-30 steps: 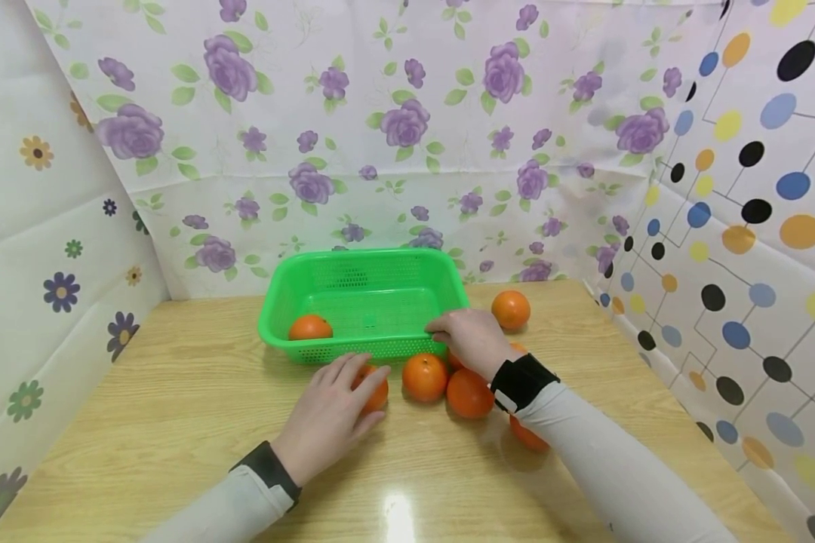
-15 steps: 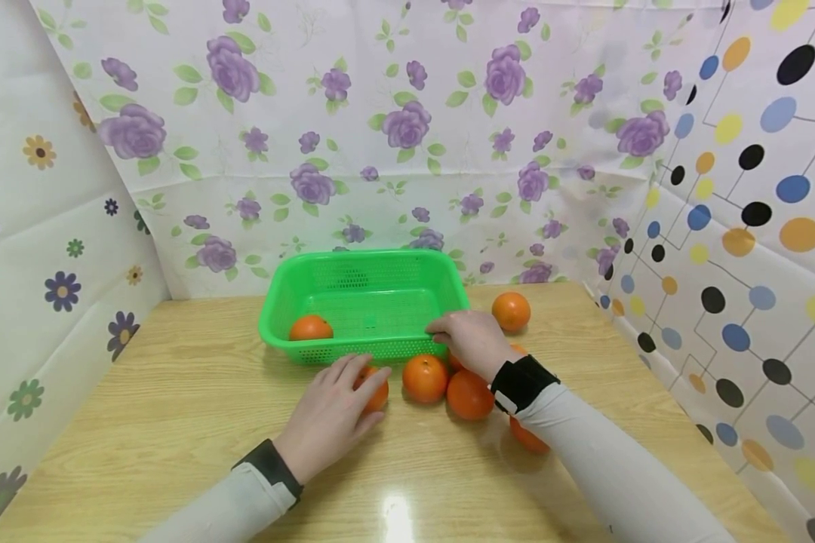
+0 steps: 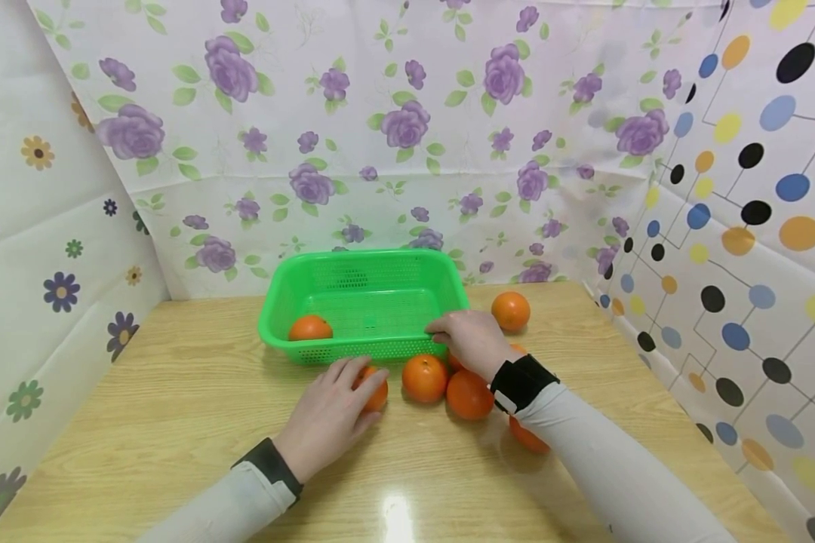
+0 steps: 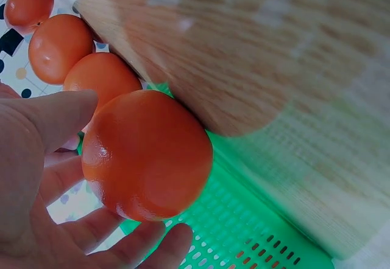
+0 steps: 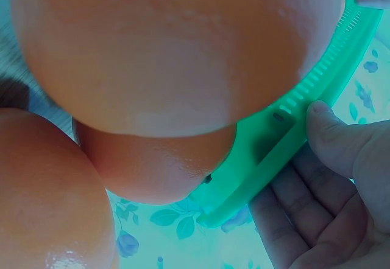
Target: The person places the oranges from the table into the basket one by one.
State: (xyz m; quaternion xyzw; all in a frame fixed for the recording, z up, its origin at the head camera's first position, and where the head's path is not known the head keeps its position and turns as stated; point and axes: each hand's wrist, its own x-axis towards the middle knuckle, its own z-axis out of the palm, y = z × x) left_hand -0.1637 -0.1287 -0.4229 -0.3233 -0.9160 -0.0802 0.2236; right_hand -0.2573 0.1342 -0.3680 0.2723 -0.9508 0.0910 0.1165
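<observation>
Basket (image 3: 370,302) lengthwise, left to right

Oranges (image 3: 425,378) before basket (image 3: 394,349), room above

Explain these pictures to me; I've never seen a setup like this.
There's no machine: these are one person's two bare hands. The head picture looks forward and down; each wrist picture shows that hand's work close up. On the wooden table stands a green basket with one orange visible inside, and loose oranges lie outside. The left hand curves its fingers round a nearby orange, while the right hand grips the basket's rim.
</observation>
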